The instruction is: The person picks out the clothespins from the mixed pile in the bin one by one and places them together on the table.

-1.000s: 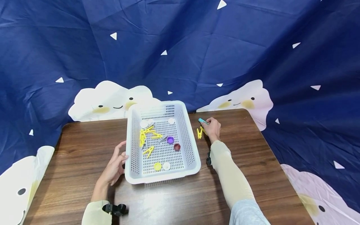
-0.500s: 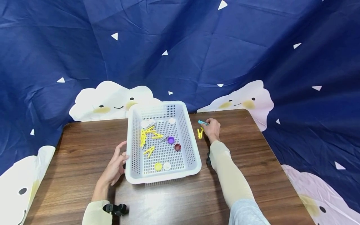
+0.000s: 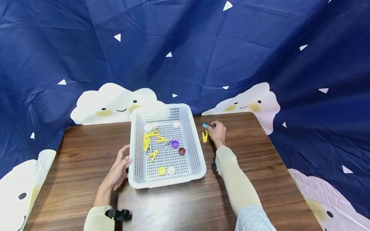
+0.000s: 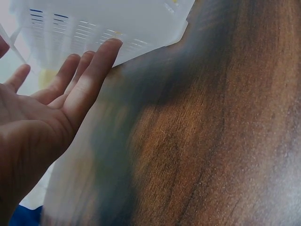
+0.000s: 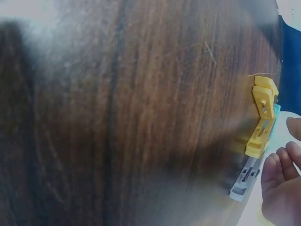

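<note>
My left hand rests at the left side of a white perforated basket, fingers spread loosely by its rim. In the left wrist view, those fingers lie against the basket's wall. To the right of the basket, my right hand pinches one end of a light blue clothespin close over the table. A yellow clothespin lies just nearer, beside that hand. In the right wrist view, the yellow clothespin partly covers the blue clothespin, and a grey clothespin lies close by.
Inside the basket are several yellow clothespins, grey clothespins, and bottle caps, among them a purple cap, a dark red cap and a yellow cap. A dark blue curtain hangs behind the wooden table.
The light blue clothespin has shifted slightly left and turned a little flatter in my right fingers. My left hand and the basket have stayed in place.
</note>
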